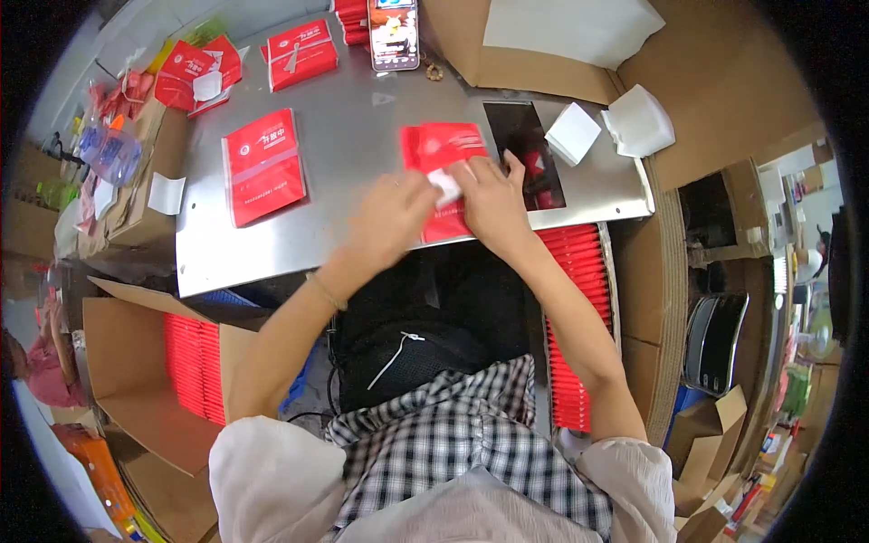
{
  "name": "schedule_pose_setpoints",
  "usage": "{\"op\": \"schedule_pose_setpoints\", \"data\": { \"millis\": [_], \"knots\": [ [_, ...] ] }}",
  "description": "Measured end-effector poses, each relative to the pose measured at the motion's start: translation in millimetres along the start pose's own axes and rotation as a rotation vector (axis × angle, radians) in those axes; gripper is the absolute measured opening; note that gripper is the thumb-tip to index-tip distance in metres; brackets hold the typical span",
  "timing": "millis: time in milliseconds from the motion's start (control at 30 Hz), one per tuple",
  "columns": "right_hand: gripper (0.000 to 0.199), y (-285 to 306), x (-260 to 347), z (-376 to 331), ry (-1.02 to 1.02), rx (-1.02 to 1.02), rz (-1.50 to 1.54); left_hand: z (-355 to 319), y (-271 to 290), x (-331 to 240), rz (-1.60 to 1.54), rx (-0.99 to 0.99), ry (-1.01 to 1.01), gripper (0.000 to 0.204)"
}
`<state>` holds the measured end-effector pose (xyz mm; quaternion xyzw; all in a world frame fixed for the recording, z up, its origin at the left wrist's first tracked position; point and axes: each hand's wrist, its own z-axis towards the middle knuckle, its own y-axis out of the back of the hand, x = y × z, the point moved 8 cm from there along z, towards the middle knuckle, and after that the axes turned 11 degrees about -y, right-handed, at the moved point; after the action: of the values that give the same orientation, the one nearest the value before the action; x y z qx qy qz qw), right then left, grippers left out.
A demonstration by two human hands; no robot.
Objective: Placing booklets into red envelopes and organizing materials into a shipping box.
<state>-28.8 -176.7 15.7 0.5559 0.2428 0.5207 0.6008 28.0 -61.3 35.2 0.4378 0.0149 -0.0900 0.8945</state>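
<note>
A red packet (442, 136) lies near the table's front edge, partly covered by my hands. Between them, on top of it, is a small white piece (444, 185) that looks like folded paper or tissue. My right hand (493, 201) has its fingers curled against the white piece, with one finger raised beside a dark slot (507, 122) in the tabletop. From the left, my left hand (391, 220) reaches to the same packet; motion smears its fingers. Left of my hands rests a stack of red packets (265, 172) with a pale band around it.
More banded red packets (303, 56) sit at the back, beside a phone (395, 36). White square sheets (573, 134) stand right of the slot. Cartons flank the metal table (353, 136); the left carton (136, 398) and a box below my right arm hold rows of red packets (579, 299).
</note>
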Motion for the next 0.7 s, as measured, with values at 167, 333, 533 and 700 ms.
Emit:
{"op": "schedule_pose_setpoints", "data": {
  "millis": [167,333,533,700],
  "knots": [
    [0.024,44,-54,8,-0.065,-0.068,0.582,3,1,-10,-0.090,0.070,0.187,0.028],
    [0.012,79,-157,17,-0.240,-0.471,-0.085,23,-14,-2,-0.146,0.229,0.234,0.039],
    [0.019,75,-173,35,-0.212,-0.331,0.039,37,-19,18,0.000,0.327,0.238,0.059],
    [0.025,72,-94,32,-0.350,-0.484,0.559,29,-39,25,-0.265,0.600,0.344,0.073]
  ]
}}
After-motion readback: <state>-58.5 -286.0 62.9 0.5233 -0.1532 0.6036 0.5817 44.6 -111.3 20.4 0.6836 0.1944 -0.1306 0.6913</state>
